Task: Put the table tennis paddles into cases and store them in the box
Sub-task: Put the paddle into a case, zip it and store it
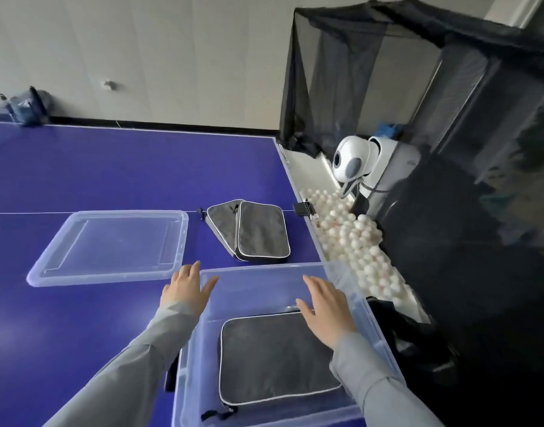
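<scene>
step: fetch next grey zipped paddle cases (249, 231) | left hand (184, 288), right hand (326, 306): fingers spread, empty, over clear plastic box (369, 309) | tip: lift both stacked cases squarely

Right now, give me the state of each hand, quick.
Left hand: open, fingers straight, holding nothing, at the left rim of the box.
Right hand: open, holding nothing, over the box.
</scene>
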Available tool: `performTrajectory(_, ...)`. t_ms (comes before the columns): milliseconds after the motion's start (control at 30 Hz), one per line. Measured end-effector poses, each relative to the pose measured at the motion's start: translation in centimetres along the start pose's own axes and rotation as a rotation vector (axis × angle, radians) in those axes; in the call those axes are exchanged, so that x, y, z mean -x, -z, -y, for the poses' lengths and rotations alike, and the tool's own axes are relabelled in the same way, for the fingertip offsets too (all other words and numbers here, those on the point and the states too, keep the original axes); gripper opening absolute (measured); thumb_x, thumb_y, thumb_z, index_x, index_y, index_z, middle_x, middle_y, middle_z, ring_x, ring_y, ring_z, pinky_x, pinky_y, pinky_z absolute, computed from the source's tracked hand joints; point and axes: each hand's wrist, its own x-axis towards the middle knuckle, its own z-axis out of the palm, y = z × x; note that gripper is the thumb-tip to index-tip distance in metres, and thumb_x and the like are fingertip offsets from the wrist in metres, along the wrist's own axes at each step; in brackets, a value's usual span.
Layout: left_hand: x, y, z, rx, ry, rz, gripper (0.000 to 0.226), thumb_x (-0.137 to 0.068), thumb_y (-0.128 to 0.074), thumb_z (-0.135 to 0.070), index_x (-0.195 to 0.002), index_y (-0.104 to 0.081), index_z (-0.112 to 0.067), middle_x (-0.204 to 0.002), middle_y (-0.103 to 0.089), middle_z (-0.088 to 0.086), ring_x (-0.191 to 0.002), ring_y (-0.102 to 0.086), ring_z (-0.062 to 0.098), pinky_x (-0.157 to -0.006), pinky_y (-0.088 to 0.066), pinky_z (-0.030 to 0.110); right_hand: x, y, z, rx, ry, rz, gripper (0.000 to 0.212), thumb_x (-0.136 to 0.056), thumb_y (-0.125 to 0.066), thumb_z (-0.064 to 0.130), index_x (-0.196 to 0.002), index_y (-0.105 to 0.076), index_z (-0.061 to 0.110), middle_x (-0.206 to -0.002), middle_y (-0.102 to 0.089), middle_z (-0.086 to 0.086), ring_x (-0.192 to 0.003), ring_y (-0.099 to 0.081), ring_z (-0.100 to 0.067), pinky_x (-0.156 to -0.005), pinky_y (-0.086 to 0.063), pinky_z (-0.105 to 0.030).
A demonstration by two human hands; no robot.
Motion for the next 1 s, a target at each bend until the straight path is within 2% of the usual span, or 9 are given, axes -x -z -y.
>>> performTrajectory(333,-3.1,-1.9,-1.4,0.020,0.174,0.026,0.053,-0.091,-0.040,-0.059,-0.123,-0.055,-0.019,-0.127,-0.051,0.001,-0.120,-0.047,0.023,-0.093,-0.043,0.041,-9.7,0.0,-4.7,-0.041,0.078,0.039,0.055,-0.098,-0.042,0.038,-0.146,-0.030,0.015,-0.147,-0.038,-0.001,-0.137,-0.033,-0.019,-0.109,-0.028,-0.034)
performTrajectory(467,-3.7,-2.3,-1.3,0.042,0.213,0.038,0.050,-0.089,-0.040,-0.063,-0.109,-0.058,-0.020,-0.121,-0.059,-0.002,-0.107,-0.056,0.026,-0.080,-0.044,0.035,-14.0,-0.7,-5.1,-0.052,0.067,0.052,0.054,-0.098,-0.043,0.038,-0.145,-0.033,0.014,-0.147,-0.040,-0.003,-0.136,-0.033,-0.022,-0.108,-0.030,-0.037)
performTrajectory(633,-3.5,-2.8,-0.8,0.148,0.213,-0.014,0.041,-0.087,-0.048,-0.060,-0.092,-0.057,-0.020,-0.105,-0.063,-0.001,-0.093,-0.057,0.024,-0.075,-0.047,0.035,-19.4,-2.7,-5.2,-0.041,0.010,0.124,0.054,-0.097,-0.044,0.039,-0.144,-0.035,0.013,-0.145,-0.042,-0.007,-0.134,-0.036,-0.027,-0.105,-0.033,-0.040)
performTrajectory(833,-3.6,-3.1,-0.8,0.119,0.226,-0.039,0.043,-0.085,-0.048,-0.063,-0.089,-0.055,-0.020,-0.093,-0.059,-0.007,-0.087,-0.056,0.023,-0.071,-0.047,0.036,-25.3,-5.8,-4.6,-0.104,-0.130,0.225,0.054,-0.096,-0.045,0.043,-0.139,-0.038,0.010,-0.140,-0.046,-0.014,-0.130,-0.039,-0.033,-0.100,-0.036,-0.044)
performTrajectory(1000,-3.6,-3.0,-0.9,0.114,0.214,-0.056,0.041,-0.085,-0.053,-0.057,-0.084,-0.057,-0.016,-0.084,-0.059,-0.004,-0.081,-0.054,0.023,-0.068,-0.047,0.038,-28.7,-8.5,-4.4,-0.156,-0.214,0.230,0.059,-0.094,-0.047,0.046,-0.133,-0.041,0.002,-0.137,-0.047,-0.018,-0.129,-0.039,-0.036,-0.099,-0.036,-0.046)
